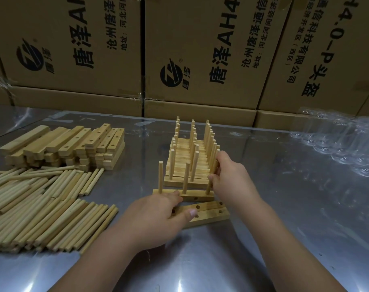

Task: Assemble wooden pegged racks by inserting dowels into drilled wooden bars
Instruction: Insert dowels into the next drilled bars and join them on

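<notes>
Shiny table (pixel 284 207), cardboard boxes (pixel 189 98) behind, pegged racks (pixel 185 153)

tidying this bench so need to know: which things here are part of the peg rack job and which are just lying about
Job: half-pegged bar, held dowel, right hand, left hand, two empty bars, finished racks, dowel pile, bar stack.
Lying about: cardboard boxes, bubble wrap.

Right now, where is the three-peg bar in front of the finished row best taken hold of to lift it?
By its two short ends, coming in from left and right. The three-peg bar lies flat with finished racks close behind and drilled bars close in front, so only the ends look free.
</notes>
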